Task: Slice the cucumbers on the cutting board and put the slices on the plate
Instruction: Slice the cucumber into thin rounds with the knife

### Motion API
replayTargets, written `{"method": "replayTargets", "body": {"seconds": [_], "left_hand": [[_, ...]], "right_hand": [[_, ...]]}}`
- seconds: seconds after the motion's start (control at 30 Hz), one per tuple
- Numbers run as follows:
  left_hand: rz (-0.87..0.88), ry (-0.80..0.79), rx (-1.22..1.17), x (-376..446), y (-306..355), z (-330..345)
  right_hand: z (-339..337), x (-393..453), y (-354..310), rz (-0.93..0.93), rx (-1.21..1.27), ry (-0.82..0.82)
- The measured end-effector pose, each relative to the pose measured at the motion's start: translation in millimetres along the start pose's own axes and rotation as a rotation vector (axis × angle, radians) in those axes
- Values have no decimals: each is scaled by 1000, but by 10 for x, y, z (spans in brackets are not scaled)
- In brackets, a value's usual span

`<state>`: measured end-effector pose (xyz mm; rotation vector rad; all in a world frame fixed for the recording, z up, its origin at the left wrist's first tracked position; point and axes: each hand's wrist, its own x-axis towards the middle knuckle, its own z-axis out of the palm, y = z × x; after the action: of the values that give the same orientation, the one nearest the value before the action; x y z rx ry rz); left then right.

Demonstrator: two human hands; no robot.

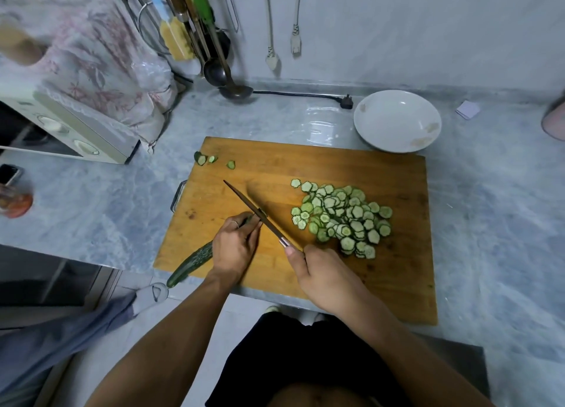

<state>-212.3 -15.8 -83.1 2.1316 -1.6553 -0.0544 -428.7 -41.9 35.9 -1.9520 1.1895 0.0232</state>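
A wooden cutting board (pixel 336 168) lies on the marble counter. My left hand (pixel 235 244) grips a dark green cucumber (pixel 192 264) whose tail sticks out past the board's near-left edge. My right hand (pixel 324 272) grips the handle of a knife (pixel 253 208), and the blade rests against the cucumber's cut end beside my left fingertips. A heap of cucumber slices (pixel 342 217) lies on the right half of the board. Three cucumber end pieces (pixel 211 159) sit at the board's far-left corner. A white plate (pixel 397 121) stands beyond the board's far-right corner with nothing on it.
A microwave (pixel 70 131) under a floral cloth stands at the left. Ladles (pixel 232 85) and utensils hang at the back wall, and a black plug and cord (pixel 345 101) lie near the plate. A jar (pixel 15 202) sits at the far left, a pink object (pixel 555 122) at the right edge.
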Motion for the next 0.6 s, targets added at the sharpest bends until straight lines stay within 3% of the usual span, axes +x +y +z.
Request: {"method": "replayTargets", "body": {"seconds": [0.33,0.6], "left_hand": [[17,22,6,6,10,19],[6,-11,1,5,-26,45]], "right_hand": [[38,23,-64,61,16,-61],[224,229,-117,62,-1,-11]]}}
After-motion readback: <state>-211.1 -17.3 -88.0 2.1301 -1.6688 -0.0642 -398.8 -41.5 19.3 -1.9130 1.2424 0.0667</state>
